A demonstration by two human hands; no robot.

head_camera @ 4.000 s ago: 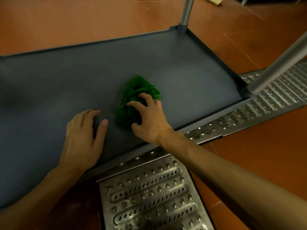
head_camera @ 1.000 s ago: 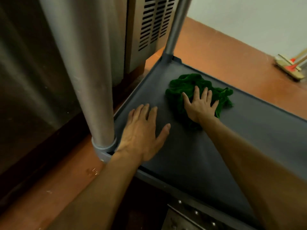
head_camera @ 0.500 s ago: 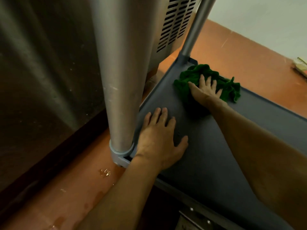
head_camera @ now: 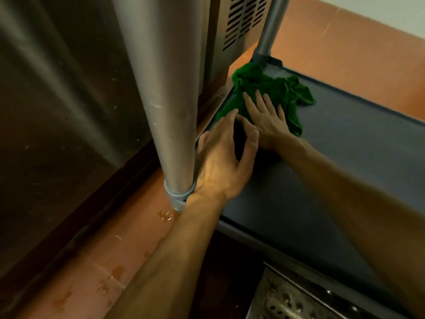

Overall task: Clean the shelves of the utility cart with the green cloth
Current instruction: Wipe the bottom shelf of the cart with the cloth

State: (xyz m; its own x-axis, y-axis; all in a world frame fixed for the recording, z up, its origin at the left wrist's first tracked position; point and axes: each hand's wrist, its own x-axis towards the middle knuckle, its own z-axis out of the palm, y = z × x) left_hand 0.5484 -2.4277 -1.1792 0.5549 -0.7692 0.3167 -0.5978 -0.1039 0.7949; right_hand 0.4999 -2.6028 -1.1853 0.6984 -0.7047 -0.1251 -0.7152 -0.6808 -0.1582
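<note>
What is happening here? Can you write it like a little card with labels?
Cloth: green cloth, bunched in the far corner of the shelf, by the far post
Right hand: pressing flat on the cloth, fingers straight
Left hand: resting on the shelf beside the near post, holding nothing
Shelf: dark grey, with a raised rim
Floor: orange, a few wet drops near the post

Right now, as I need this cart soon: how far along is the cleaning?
Done: unclear; the grey shelf shows no plain wipe marks. In hand: the right hand presses the green cloth into the corner by the far post, left hand resting beside it. Left: any other shelves, not in view.
</note>
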